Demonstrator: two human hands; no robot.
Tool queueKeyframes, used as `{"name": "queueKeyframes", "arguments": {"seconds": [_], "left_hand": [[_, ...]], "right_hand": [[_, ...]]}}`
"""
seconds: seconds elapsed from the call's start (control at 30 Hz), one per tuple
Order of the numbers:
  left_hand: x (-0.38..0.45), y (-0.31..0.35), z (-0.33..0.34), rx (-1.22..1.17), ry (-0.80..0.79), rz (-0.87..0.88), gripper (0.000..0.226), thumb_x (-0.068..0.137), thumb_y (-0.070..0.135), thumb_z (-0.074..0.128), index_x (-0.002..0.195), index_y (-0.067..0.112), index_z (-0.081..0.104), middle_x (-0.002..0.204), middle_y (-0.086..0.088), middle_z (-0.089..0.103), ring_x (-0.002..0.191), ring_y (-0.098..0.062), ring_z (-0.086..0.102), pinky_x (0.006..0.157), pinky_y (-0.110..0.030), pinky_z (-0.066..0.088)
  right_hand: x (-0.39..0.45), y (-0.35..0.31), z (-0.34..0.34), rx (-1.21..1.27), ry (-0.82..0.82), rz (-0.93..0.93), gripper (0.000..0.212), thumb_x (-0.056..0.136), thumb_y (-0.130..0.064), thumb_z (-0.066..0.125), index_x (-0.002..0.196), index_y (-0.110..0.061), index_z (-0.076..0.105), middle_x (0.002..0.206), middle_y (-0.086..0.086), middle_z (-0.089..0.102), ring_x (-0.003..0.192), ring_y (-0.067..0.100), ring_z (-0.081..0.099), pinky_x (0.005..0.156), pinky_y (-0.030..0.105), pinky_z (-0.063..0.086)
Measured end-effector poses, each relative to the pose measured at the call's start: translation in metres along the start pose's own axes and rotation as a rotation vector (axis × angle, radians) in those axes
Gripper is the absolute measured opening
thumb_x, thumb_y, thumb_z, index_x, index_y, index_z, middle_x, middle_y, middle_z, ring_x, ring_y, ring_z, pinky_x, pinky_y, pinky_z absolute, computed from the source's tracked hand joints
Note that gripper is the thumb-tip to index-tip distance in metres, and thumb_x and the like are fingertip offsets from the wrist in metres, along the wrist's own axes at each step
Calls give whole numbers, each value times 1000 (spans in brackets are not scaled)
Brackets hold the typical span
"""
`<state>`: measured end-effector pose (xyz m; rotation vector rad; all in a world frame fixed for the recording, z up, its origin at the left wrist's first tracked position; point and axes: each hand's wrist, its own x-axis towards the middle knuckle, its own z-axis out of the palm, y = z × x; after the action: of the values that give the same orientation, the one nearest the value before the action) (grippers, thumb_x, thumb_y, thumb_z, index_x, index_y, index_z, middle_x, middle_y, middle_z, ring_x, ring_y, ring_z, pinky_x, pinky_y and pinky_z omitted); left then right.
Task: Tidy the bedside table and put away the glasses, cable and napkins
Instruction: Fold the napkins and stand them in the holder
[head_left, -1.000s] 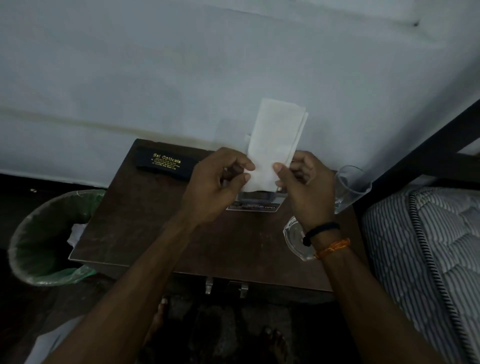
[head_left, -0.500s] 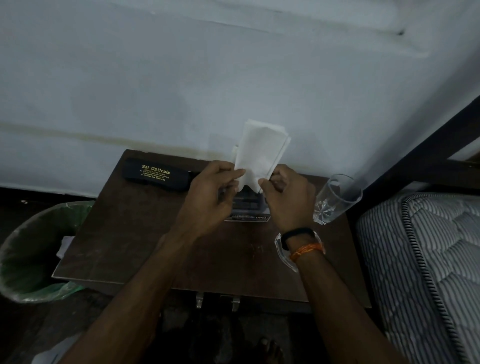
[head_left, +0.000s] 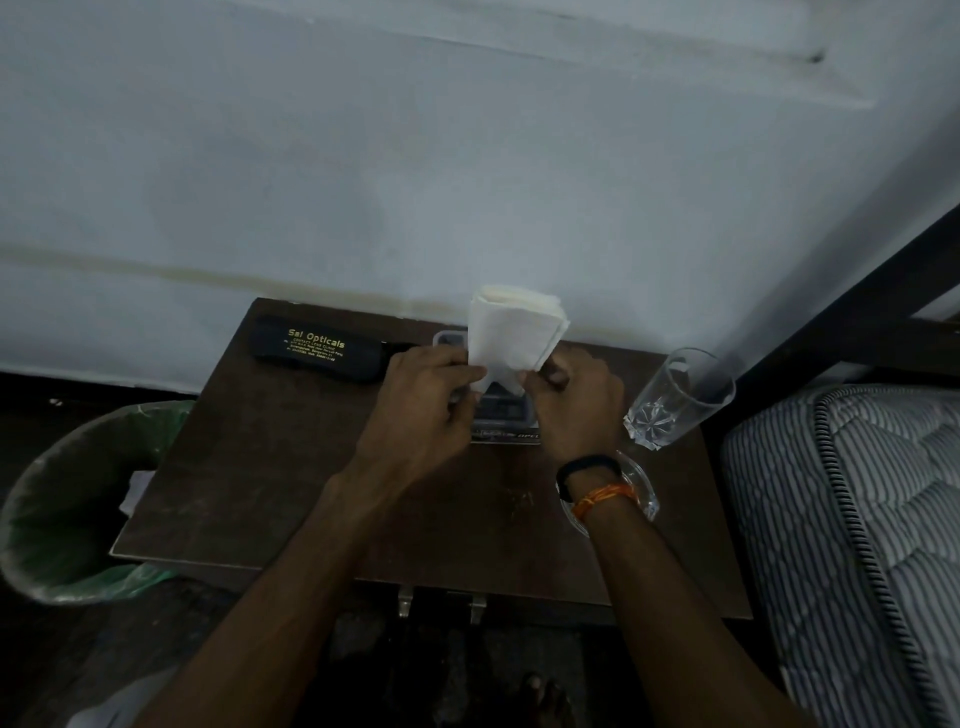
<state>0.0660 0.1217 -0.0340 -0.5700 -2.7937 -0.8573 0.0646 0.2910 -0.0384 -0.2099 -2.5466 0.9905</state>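
A folded stack of white napkins (head_left: 511, 332) stands upright over the middle of the dark wooden bedside table (head_left: 270, 483). My left hand (head_left: 423, 410) pinches its lower left edge and my right hand (head_left: 574, 402) pinches its lower right edge. Beneath the napkins a dark plastic holder (head_left: 501, 408) sits on the table, mostly hidden by my hands. A black glasses case (head_left: 317, 349) with gold lettering lies closed at the table's back left. No cable shows.
A clear drinking glass (head_left: 675, 397) stands at the table's right edge, and a small glass dish (head_left: 641, 483) sits under my right wrist. A bin with a green liner (head_left: 67, 499) stands left of the table. A striped mattress (head_left: 852, 519) lies to the right.
The napkins have come down and away from me toward the holder, and their top has been folded over into a thicker stack. Both hands moved with them.
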Motion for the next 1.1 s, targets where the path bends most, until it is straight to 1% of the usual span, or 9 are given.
{"name": "queueKeyframes", "arguments": {"seconds": [0.1, 0.23, 0.33, 0.47, 0.63, 0.77, 0.93, 1.0, 1.1], "left_hand": [[0, -2, 2, 35, -16, -7, 35, 87, 21, 67, 121, 14, 68, 127, -6, 65, 120, -26, 55, 106, -40, 34], [-2, -3, 2, 20, -31, -17, 37, 88, 29, 67, 122, 15, 67, 128, -5, 64, 121, -23, 54, 101, -27, 24], [0, -3, 1, 12, -33, -23, 38, 86, 35, 68, 119, 16, 68, 128, -4, 64, 122, -23, 53, 104, -32, 27], [1, -3, -3, -101, 45, -20, 39, 81, 41, 67, 114, 20, 69, 129, 0, 61, 124, -19, 50, 104, -36, 36], [-1, 0, -5, -74, 32, -27, 40, 84, 39, 66, 118, 19, 68, 128, 0, 64, 123, -21, 52, 105, -32, 32], [-3, 3, -6, -75, 17, -23, 36, 86, 32, 70, 118, 15, 69, 124, -2, 67, 120, -21, 55, 97, -23, 22], [-2, 0, -6, -98, 24, -27, 35, 85, 33, 71, 116, 16, 70, 122, -2, 68, 119, -20, 56, 100, -24, 27], [-1, -2, -3, -116, -3, -41, 40, 84, 40, 69, 118, 18, 68, 125, 0, 67, 120, -19, 56, 108, -33, 35], [-1, -5, -3, -166, -21, -59, 46, 81, 45, 67, 120, 21, 67, 127, 2, 65, 121, -18, 55, 104, -48, 43]], "right_hand": [[1, -3, 2, 2, 8, 11, 8, 76, -10, 77, 82, -14, 75, 89, 5, 68, 85, 25, 61, 64, 20, 36], [2, -5, 2, 5, -22, 13, 8, 76, -9, 77, 81, -14, 73, 85, 5, 67, 84, 24, 61, 67, 23, 39], [4, -5, -2, 65, -38, 36, 9, 77, -11, 76, 86, -15, 75, 82, 0, 69, 75, 13, 62, 62, 16, 48], [5, -6, -6, 158, -15, 36, 10, 79, -12, 75, 89, -14, 77, 81, -3, 72, 69, 0, 61, 61, 1, 44], [4, -4, -2, 107, -26, 18, 9, 76, -10, 75, 82, -16, 76, 81, -2, 74, 73, 10, 68, 67, 21, 54], [4, -5, -3, 44, -45, 24, 11, 72, -8, 74, 78, -16, 72, 85, 1, 69, 71, 12, 61, 59, 1, 36], [4, -13, -9, 209, -33, 43, 19, 79, -20, 74, 98, -21, 72, 83, -5, 71, 74, 7, 65, 62, 15, 51], [4, -14, -8, 228, -11, 30, 16, 82, -23, 74, 98, -18, 73, 83, -4, 72, 74, 8, 66, 63, 19, 53], [4, -11, -6, 229, 9, 28, 14, 83, -22, 74, 93, -13, 73, 82, 0, 73, 74, 10, 66, 61, 12, 49]]}}
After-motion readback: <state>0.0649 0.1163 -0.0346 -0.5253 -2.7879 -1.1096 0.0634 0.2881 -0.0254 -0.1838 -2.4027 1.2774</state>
